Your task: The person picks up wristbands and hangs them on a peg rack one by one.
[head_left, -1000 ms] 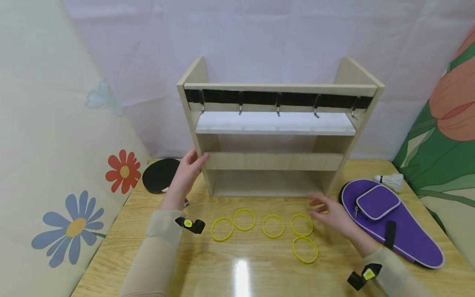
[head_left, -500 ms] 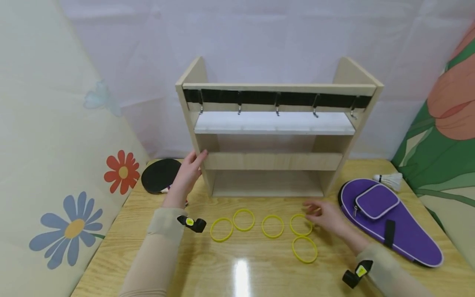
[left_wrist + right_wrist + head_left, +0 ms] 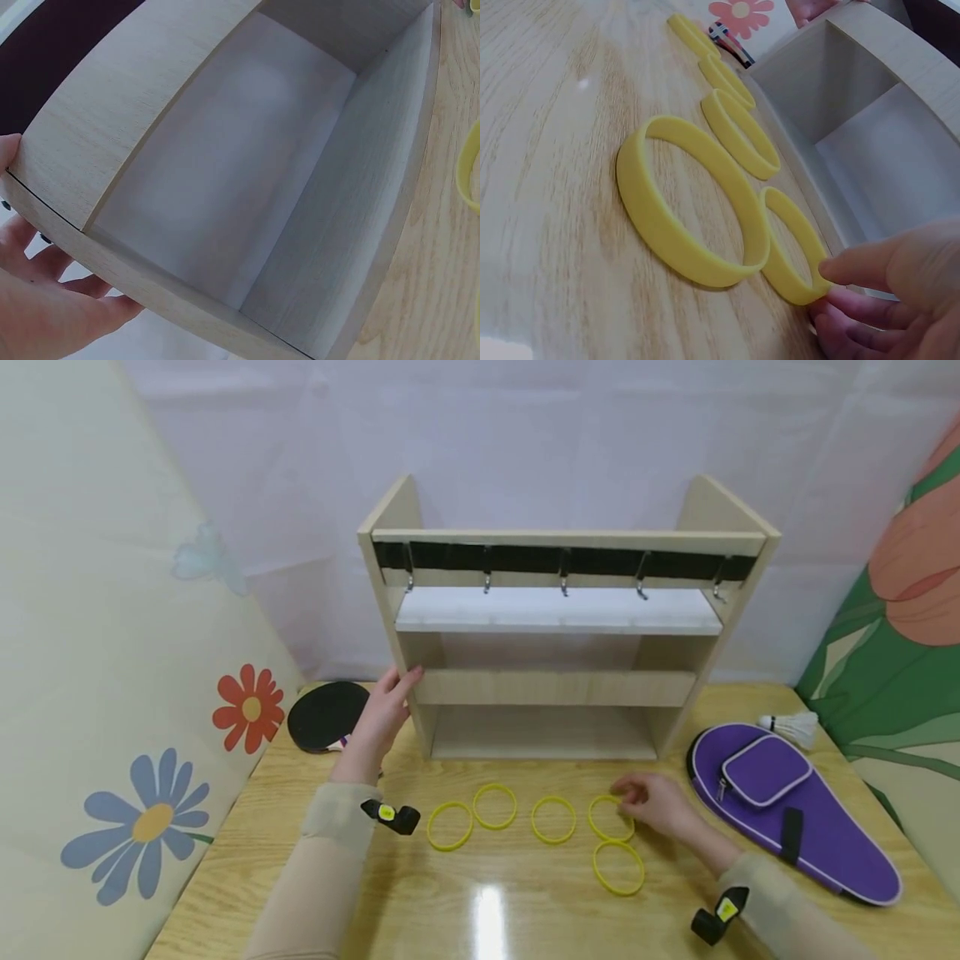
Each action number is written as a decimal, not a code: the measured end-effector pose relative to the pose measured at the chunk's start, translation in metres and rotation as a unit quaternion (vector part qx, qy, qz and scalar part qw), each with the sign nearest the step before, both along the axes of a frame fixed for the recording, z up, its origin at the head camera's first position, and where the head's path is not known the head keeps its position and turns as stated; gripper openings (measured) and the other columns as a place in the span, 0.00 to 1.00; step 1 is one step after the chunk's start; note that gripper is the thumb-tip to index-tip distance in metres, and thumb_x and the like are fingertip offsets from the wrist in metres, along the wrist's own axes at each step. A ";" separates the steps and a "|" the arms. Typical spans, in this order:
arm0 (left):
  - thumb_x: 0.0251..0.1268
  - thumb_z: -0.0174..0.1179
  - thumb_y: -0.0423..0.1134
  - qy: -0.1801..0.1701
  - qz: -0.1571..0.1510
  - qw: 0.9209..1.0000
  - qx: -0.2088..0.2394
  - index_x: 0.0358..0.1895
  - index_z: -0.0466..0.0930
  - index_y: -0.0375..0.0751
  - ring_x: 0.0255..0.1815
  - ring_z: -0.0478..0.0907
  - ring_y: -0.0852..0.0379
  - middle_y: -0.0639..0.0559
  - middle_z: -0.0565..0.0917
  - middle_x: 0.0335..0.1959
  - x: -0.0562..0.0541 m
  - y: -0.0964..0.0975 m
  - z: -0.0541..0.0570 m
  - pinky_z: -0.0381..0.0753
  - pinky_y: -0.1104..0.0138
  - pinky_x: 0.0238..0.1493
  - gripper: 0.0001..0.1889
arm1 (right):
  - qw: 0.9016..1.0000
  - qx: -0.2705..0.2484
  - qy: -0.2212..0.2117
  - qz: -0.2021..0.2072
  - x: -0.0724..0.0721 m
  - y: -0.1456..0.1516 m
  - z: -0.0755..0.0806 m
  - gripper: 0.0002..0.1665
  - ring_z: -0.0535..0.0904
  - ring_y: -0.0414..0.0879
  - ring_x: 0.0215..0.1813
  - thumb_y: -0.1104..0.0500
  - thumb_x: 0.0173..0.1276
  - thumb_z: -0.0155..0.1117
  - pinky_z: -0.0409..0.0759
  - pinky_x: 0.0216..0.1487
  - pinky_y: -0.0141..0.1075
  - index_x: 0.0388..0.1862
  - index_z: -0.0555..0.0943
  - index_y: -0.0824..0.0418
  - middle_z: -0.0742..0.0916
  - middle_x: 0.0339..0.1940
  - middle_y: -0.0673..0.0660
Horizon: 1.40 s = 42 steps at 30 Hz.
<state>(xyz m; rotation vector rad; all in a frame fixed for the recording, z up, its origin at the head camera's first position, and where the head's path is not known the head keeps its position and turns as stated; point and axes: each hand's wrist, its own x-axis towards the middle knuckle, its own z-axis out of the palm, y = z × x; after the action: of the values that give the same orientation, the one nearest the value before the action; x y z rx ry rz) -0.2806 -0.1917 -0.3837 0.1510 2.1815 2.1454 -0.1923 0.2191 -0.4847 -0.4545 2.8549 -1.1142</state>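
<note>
My left hand [image 3: 385, 708] grips the left side panel of a pale wooden shelf rack [image 3: 555, 687]. In the left wrist view its thumb lies on the front board and the fingers [image 3: 82, 292] curl along the outer side. My right hand [image 3: 660, 803] is low over the table, pinching the right edge of a yellow silicone wristband [image 3: 793, 247] between thumb and fingers; that wristband still lies on the wood. A second wristband [image 3: 618, 868] sits just in front of it, touching or nearly so. Further left are more wristbands, one [image 3: 553, 820] near the middle.
Metal hooks [image 3: 564, 583] hang in a row from a black strip [image 3: 525, 557] on the rack. A purple racket case [image 3: 795, 810] and a shuttlecock [image 3: 791, 727] lie at the right. Behind my left arm is a black table tennis paddle [image 3: 326, 717]. Cloth-covered walls enclose the table [image 3: 420, 910].
My right hand has come down and slightly left from beside the rack's front right corner to the wristband and now pinches it. The left hand has stayed on the rack's side.
</note>
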 end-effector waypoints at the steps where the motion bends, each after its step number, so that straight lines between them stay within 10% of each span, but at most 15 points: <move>1: 0.79 0.46 0.49 -0.002 0.002 1.000 -0.004 0.79 0.51 0.49 0.77 0.53 0.45 0.41 0.56 0.78 0.000 0.000 0.000 0.51 0.45 0.76 0.31 | 1.000 0.001 -0.001 -0.001 0.000 0.000 0.000 0.14 0.76 0.36 0.29 0.68 0.54 0.72 0.74 0.31 0.29 0.42 0.85 0.65 0.85 0.26 0.50; 19: 0.76 0.47 0.49 -0.013 0.065 0.998 0.010 0.77 0.57 0.48 0.71 0.60 0.46 0.40 0.64 0.72 0.001 0.015 0.000 0.54 0.51 0.76 0.30 | 0.994 -0.080 -0.073 -0.006 -0.010 0.012 0.010 0.16 0.76 0.37 0.26 0.71 0.56 0.64 0.76 0.27 0.29 0.46 0.83 0.73 0.86 0.27 0.58; 42: 0.77 0.45 0.48 -0.015 0.063 0.998 0.022 0.77 0.57 0.48 0.69 0.62 0.46 0.39 0.64 0.71 0.005 0.011 -0.002 0.57 0.52 0.75 0.29 | 0.962 -0.218 -0.166 -0.019 -0.007 -0.008 0.080 0.24 0.82 0.41 0.37 0.68 0.67 0.61 0.85 0.43 0.39 0.60 0.74 0.78 0.84 0.39 0.58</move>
<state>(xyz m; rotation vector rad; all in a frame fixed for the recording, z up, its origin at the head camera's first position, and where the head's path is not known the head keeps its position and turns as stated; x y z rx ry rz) -0.2756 -0.1810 -0.3858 -0.0182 2.1838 2.2455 -0.1997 0.2109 -0.4044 -0.2000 2.3373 -1.6549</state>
